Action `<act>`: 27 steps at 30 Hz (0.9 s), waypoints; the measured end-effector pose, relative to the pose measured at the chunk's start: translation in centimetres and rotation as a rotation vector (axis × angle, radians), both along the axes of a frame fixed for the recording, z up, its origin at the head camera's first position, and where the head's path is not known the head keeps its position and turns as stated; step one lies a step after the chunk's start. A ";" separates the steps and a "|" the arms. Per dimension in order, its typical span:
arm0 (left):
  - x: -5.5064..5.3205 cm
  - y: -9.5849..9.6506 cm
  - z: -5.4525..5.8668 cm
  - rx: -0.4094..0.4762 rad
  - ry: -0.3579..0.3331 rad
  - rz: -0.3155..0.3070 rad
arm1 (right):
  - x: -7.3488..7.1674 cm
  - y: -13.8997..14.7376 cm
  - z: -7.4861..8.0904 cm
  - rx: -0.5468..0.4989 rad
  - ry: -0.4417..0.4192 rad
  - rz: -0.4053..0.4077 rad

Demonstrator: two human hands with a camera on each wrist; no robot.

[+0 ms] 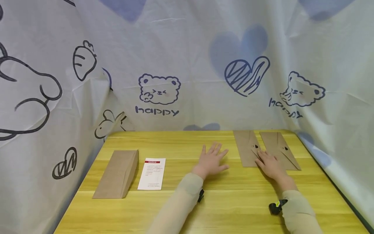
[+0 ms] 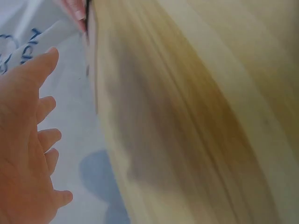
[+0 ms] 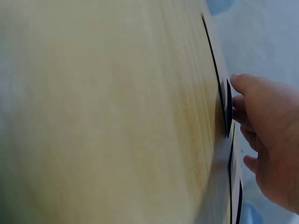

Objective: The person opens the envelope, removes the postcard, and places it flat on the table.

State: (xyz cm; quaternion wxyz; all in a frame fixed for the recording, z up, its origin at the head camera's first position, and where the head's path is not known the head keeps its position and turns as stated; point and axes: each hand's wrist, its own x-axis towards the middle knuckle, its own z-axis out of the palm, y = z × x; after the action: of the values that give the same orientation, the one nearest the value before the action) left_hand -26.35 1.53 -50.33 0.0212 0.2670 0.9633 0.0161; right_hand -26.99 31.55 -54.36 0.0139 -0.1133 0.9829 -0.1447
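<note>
Two brown paper envelopes lie side by side at the far right of the table in the head view, the left envelope [image 1: 244, 148] and the right envelope [image 1: 276, 143]. Each has a pointed flap with a small black mark. My right hand [image 1: 271, 165] is at the left envelope's right edge, fingertips right at its flap. In the right wrist view the thumb [image 3: 243, 81] is beside a slightly lifted flap [image 3: 229, 102], and the fingers are loosely bent. My left hand [image 1: 211, 160] hovers left of the envelopes, fingers spread, holding nothing.
A third brown paper envelope [image 1: 112, 175] lies on the left of the wooden table [image 1: 233, 204], its right side standing up. Next to it is a white printed card [image 1: 152, 177] with a red band. A white cloth [image 1: 190, 58] with drawings hangs around the table.
</note>
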 end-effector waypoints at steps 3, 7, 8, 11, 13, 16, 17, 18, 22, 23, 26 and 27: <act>-0.2 1.1 -0.2 -0.054 -0.005 -0.008 | 0.1 0.0 -0.2 0.000 -0.008 0.005; -0.2 2.7 -0.5 -0.125 -0.027 -0.010 | 0.4 -0.2 -0.2 -0.011 0.012 0.022; -0.2 3.1 -0.5 -0.136 -0.034 -0.011 | 0.4 -0.2 -0.2 -0.010 0.020 0.026; -0.1 4.2 -0.7 -0.159 -0.054 -0.015 | 0.8 -0.6 -0.1 -0.009 0.020 0.030; -0.1 4.7 -0.9 -0.171 -0.061 -0.013 | 1.1 -0.9 0.1 -0.007 0.018 0.032; 0.0 5.3 -1.0 -0.193 -0.063 -0.007 | 1.7 -1.5 0.4 0.000 0.020 0.039; 0.0 5.5 -1.0 -0.202 -0.065 -0.004 | 1.8 -1.7 0.5 0.002 0.021 0.042; 0.0 5.6 -1.0 -0.209 -0.066 -0.002 | 2.0 -1.9 0.5 0.006 0.028 0.046; 0.0 6.0 -1.0 -0.222 -0.078 0.006 | 2.6 -2.8 0.8 0.026 0.041 0.048; 0.0 6.0 -1.0 -0.227 -0.080 0.009 | 2.8 -3.1 0.8 0.029 0.045 0.046; 0.2 5.9 -1.0 -0.245 -0.089 0.011 | 3.1 -3.9 0.9 0.027 0.058 0.044; 0.2 5.8 -1.0 -0.250 -0.097 0.012 | 3.2 -4.1 0.9 0.028 0.061 0.046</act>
State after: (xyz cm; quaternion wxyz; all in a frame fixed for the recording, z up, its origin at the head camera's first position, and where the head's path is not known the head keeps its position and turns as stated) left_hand -26.14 7.36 -51.29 0.1007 0.2555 0.9572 -0.0909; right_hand -23.78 27.46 -53.45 -0.0112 -0.1399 0.9819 -0.1271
